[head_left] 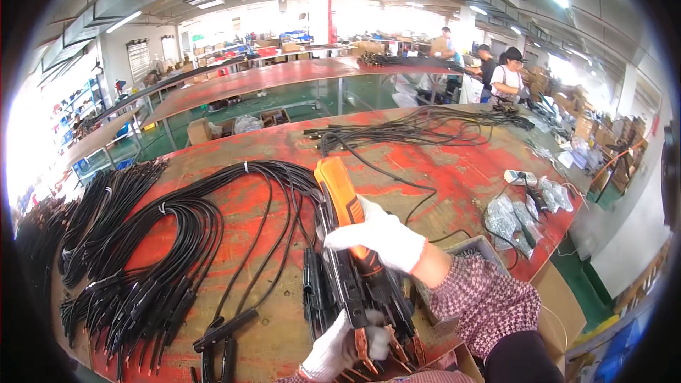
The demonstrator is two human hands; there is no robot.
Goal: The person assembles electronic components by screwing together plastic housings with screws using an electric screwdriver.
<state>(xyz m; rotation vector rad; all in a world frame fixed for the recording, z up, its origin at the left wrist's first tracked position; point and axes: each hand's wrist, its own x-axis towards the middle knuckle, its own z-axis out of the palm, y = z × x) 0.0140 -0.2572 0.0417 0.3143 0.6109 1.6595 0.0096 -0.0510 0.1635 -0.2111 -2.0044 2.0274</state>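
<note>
My right hand, in a white glove, is wrapped round an orange and black power tool, probably a cordless screwdriver. Its orange end points up and away; the lower end is partly hidden. Right beside the tool lies a long black clamp with copper-coloured jaws, and my right thumb reaches over its handle. My left hand, also white-gloved, closes round the clamp close to the jaws at the near edge. More black clamps lie beside and under these.
Bundled black cables cover the left of the worn red table. Loose cables lie at the far side. Plastic bags of small parts and a power strip sit right, near a grey bin. Co-workers stand far right.
</note>
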